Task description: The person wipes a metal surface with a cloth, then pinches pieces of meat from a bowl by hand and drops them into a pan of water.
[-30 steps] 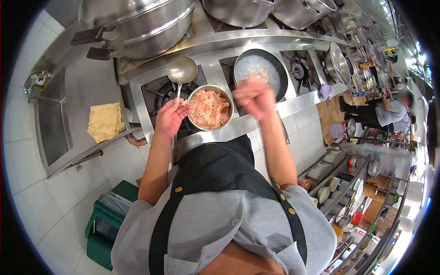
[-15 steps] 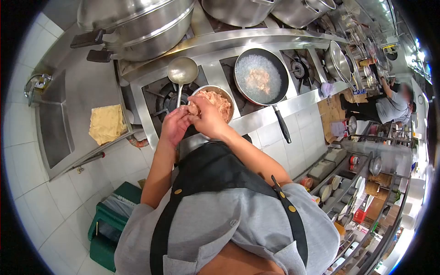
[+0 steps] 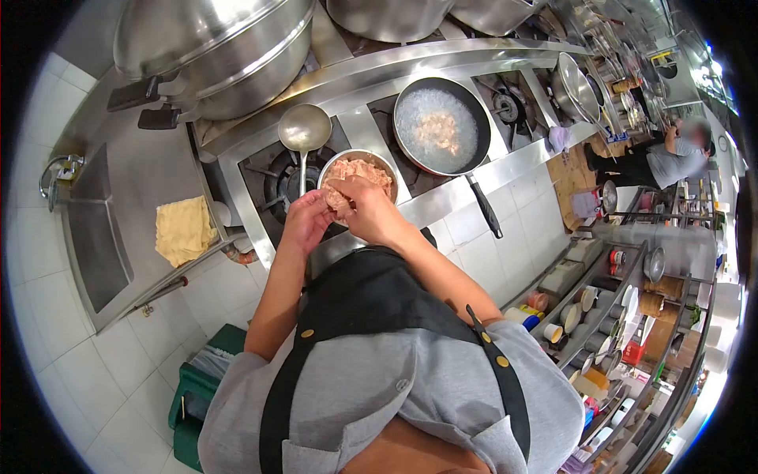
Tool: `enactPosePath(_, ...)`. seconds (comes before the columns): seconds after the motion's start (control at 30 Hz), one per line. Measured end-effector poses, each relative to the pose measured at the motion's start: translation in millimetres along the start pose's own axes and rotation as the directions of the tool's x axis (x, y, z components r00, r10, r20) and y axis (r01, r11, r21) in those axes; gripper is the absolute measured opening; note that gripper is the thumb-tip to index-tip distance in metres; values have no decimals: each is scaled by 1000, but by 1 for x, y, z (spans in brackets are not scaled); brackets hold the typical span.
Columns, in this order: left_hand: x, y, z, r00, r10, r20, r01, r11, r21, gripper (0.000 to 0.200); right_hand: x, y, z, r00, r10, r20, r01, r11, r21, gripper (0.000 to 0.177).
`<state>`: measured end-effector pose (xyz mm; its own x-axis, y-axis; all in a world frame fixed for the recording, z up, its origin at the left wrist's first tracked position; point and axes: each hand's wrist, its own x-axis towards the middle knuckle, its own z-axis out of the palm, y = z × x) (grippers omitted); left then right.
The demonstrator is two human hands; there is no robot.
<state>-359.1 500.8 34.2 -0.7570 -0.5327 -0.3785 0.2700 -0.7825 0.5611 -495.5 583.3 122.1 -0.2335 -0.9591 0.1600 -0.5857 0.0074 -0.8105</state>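
Observation:
A steel pot (image 3: 392, 183) of raw minced meat (image 3: 368, 171) stands at the front of the stove. My right hand (image 3: 365, 207) is over its near side, with fingers closed on a lump of the meat. Close beside it, my left hand (image 3: 306, 222) is at the pot's left rim, its fingertips pinched on the same lump. A ladle (image 3: 305, 129) lies left of the pot, bowl away from me. To the right, a black frying pan (image 3: 482, 130) holds cloudy bubbling liquid with pale meat pieces (image 3: 439, 133) in the middle.
Large steel pots (image 3: 253, 71) line the back. At left are a sink (image 3: 99, 229) and a folded yellow cloth (image 3: 183, 230). The pan's handle (image 3: 485, 207) juts over the front edge. Shelves of dishes stand at right; another person (image 3: 671, 162) is farther off.
The whole view has shifted slightly. My hands have moved a little lower toward the pot, still together at the meat. The distant person's arms have changed position.

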Motion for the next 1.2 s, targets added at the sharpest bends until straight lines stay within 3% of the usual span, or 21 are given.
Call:
enactPosePath(0.23,-4,4,-1,1000,-5,18,3,995,102,25,1,7,-2,1000,-17,23,16,999,43,28)
enactPosePath(0.3,-3,7,-6,1000,-15,17,14,997,82,25,2,3,-6,999,38,-1,-38,992,121,27)
enactPosePath(0.37,-6,13,-8,1000,3,-16,-2,997,72,25,3,24,-14,974,226,-3,-205,887,415,24)
enactPosePath(0.4,-9,19,-6,999,27,-46,-24,997,73,25,5,39,-21,949,315,20,-274,792,546,23)
enactPosePath(0.47,-14,27,-8,992,73,-104,-66,995,71,25,9,73,-53,874,432,-224,-313,852,420,18)
enactPosePath(0.5,-16,31,-10,987,93,-132,-85,994,69,26,10,97,-74,824,511,-245,-356,803,478,19)
enactPosePath(0.53,-18,33,-12,981,111,-157,-101,993,67,27,10,128,-92,785,511,-349,-358,835,417,22)
enactPosePath(0.6,-19,38,-15,982,129,-142,-119,990,76,26,11,204,-120,632,672,-386,-449,723,524,19)
enactPosePath(0.67,-20,40,-15,982,138,-128,-130,989,73,26,10,285,-141,524,786,-329,-608,615,502,22)
enactPosePath(0.73,-21,40,-14,982,144,-119,-138,989,58,25,11,303,-164,553,795,-251,-611,592,526,29)
enactPosePath(0.77,-22,41,-14,982,148,-119,-142,988,60,25,17,339,-161,586,725,-361,-556,684,472,41)
enactPosePath(0.8,-25,41,-14,980,151,-126,-144,988,62,25,27,276,-159,582,679,-448,-586,732,348,43)
enactPosePath(0.87,-29,40,-15,978,163,-127,-159,986,42,23,41,216,-149,740,574,-350,-482,816,318,42)
enactPosePath(0.93,-29,38,-18,978,170,-122,-167,985,41,23,43,169,-114,913,368,-179,-330,921,208,25)
enactPosePath(0.97,-28,38,-16,977,172,-128,-169,985,36,23,36,131,-88,956,249,-154,-274,946,-173,20)
enactPosePath(1.0,-27,38,-13,976,173,-131,-170,985,34,24,32,97,-66,994,102,-36,-108,973,-205,18)
enactPosePath(1.03,-26,39,-10,976,173,-132,-170,985,32,24,26,85,-48,987,79,138,-46,971,-234,23)
enactPosePath(1.07,-25,40,-8,976,179,-126,-175,984,38,24,22,82,-28,979,36,202,29,951,-309,27)
enactPosePath(1.13,-25,42,-5,975,191,-115,-187,981,50,24,16,87,5,965,-15,263,122,911,-395,42)
enactPosePath(1.2,-29,41,-4,969,203,-137,-198,979,51,23,11,82,24,949,64,310,101,867,-488,52)
